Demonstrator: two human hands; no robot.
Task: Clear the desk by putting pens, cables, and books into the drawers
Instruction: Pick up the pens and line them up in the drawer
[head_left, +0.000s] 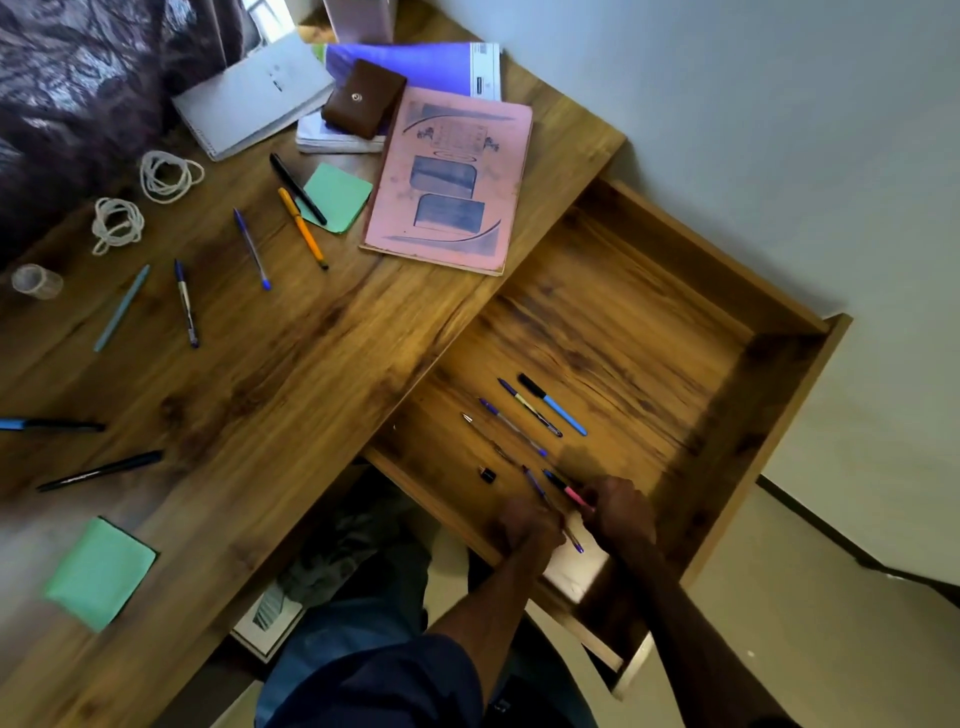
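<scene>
Blue pen (574, 542) in left grip (529, 525), pink pen (571, 492) in right grip (621, 512), inside drawer (623, 322).

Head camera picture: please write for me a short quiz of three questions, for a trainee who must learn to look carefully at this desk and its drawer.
1. True or false: the left hand holds a blue pen and the right hand holds a pink pen, both at the open drawer.
2. What rests on the stacked books? A. a brown pouch B. a tape roll C. a green note
3. How many white cable coils lie on the desk?

Key: 1 true; 2 A; 3 two.
</scene>
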